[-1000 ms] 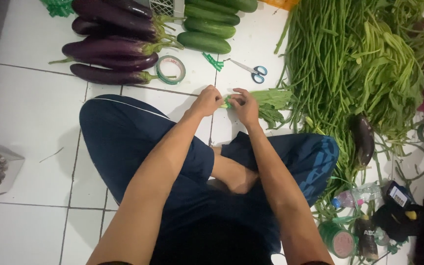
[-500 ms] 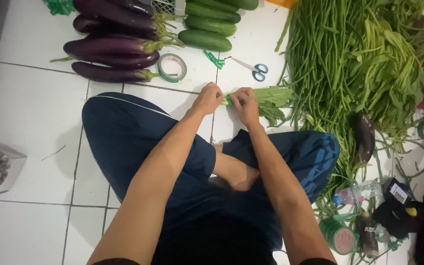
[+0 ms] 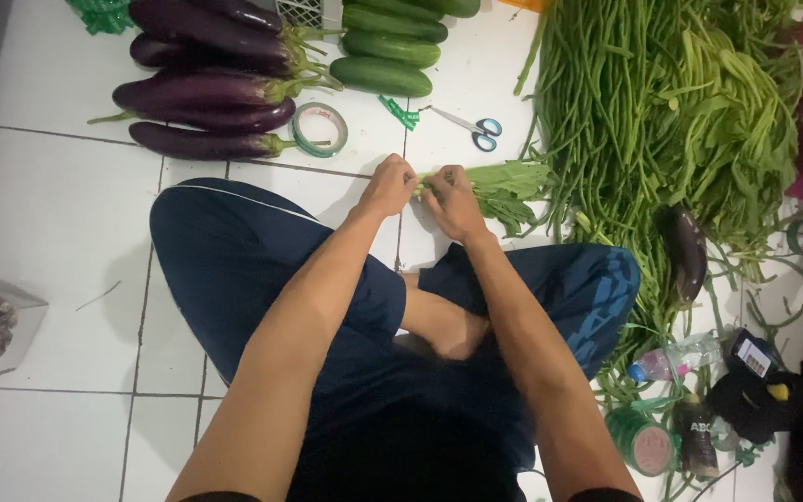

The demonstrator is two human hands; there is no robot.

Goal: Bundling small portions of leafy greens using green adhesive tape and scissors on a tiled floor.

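I sit cross-legged on a white tiled floor. My left hand (image 3: 388, 186) and my right hand (image 3: 453, 200) meet in front of my knees, both closed around the stem end of a small bundle of leafy greens (image 3: 506, 185), whose leaves point right. A roll of green tape (image 3: 319, 129) lies on the floor just beyond my left hand. Blue-handled scissors (image 3: 476, 128) lie beyond my right hand.
Several purple eggplants (image 3: 206, 93) and cucumbers (image 3: 388, 56) lie at the top left. A big heap of long beans and leafy greens (image 3: 671, 112) fills the right. One eggplant (image 3: 688, 246), a plastic bottle (image 3: 676, 358) and a second tape roll (image 3: 645, 444) sit by my right leg.
My hands have stayed on the greens' stem end with only small finger shifts. The view has drifted slightly.
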